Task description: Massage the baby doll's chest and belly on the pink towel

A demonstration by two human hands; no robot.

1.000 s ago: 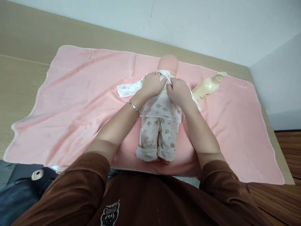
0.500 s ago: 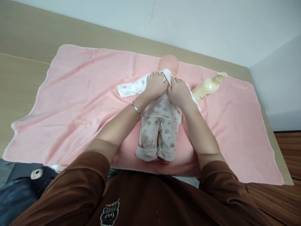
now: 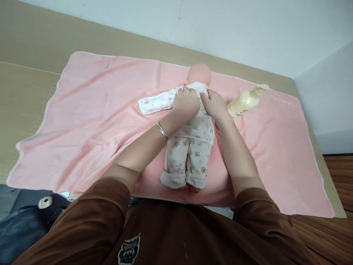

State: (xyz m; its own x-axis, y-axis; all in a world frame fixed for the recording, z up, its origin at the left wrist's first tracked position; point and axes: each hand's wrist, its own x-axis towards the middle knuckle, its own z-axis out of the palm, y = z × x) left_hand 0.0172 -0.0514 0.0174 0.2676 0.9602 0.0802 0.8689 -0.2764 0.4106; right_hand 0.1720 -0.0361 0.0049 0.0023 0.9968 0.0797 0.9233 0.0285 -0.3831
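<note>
A baby doll [image 3: 199, 74] lies on its back on a pink towel [image 3: 96, 110], dressed in a white printed shirt [image 3: 158, 103] and matching trousers [image 3: 189, 158]. My left hand [image 3: 186, 103] and my right hand [image 3: 214, 105] rest side by side on the doll's chest. Both hands have their fingers curled, pinching the shirt front just below the collar. A silver bangle sits on my left wrist. The doll's face and its right-side arm are hidden from me.
A cream pump bottle [image 3: 245, 103] lies on the towel just right of the doll. The towel covers a light wooden table [image 3: 24, 92] against a white wall. Dark fabric [image 3: 24, 221] lies at the lower left; wood flooring shows at the right.
Both hands have shifted slightly up the doll's chest toward the collar, still pinching the shirt. The shirt's left sleeve lies a bit flatter. The view has drifted slightly.
</note>
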